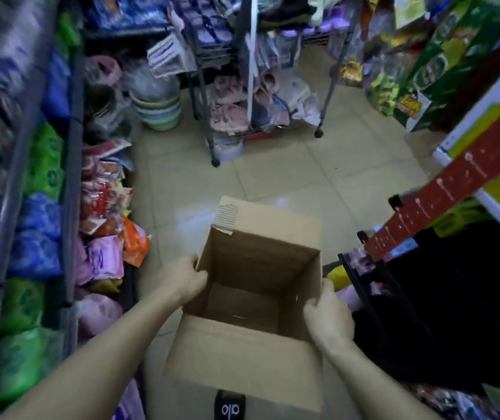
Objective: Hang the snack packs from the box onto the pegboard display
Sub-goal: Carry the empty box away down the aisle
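A brown cardboard box (pixel 260 262) with its flaps open is held above the tiled floor in the middle of the aisle. Its inside shows only bare cardboard; no snack packs are visible in it. My left hand (pixel 183 278) grips the box's left wall, fingers curled over the rim. My right hand (pixel 327 313) grips the right wall the same way. At the right, a dark display rack (pixel 394 286) with a red strip of packs (pixel 442 198) hanging diagonally stands next to the box.
Shelves of coloured packets (pixel 39 207) line the left side, with loose snack bags (pixel 106 213) piled at floor level. A wheeled wire rack (pixel 242 86) and stacked basins (pixel 159 110) stand at the far end. Green packs (pixel 442 65) hang at the upper right.
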Demonstrator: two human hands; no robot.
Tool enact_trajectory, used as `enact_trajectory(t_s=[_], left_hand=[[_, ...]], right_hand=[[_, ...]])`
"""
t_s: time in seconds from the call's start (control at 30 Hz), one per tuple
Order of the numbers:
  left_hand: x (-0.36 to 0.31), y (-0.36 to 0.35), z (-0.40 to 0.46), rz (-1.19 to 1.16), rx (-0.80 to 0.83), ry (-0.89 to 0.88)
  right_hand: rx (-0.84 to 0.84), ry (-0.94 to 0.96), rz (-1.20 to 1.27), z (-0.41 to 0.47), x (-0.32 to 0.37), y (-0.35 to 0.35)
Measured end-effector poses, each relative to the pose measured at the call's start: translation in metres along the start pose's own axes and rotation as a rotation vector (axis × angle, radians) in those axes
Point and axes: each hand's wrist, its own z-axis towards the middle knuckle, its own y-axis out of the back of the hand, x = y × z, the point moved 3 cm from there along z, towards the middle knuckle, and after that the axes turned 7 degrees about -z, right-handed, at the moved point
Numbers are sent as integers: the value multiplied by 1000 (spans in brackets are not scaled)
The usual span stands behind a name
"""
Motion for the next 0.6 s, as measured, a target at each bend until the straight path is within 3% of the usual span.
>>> enact_trajectory(t_s=[0.27,0.6], left_hand=[[-49,161,40,-42,-83,-55],[-121,242,158,-56,-78,-53]], right_hand=[[-48,29,22,36,161,98],[-96,27,182,155,266,145]])
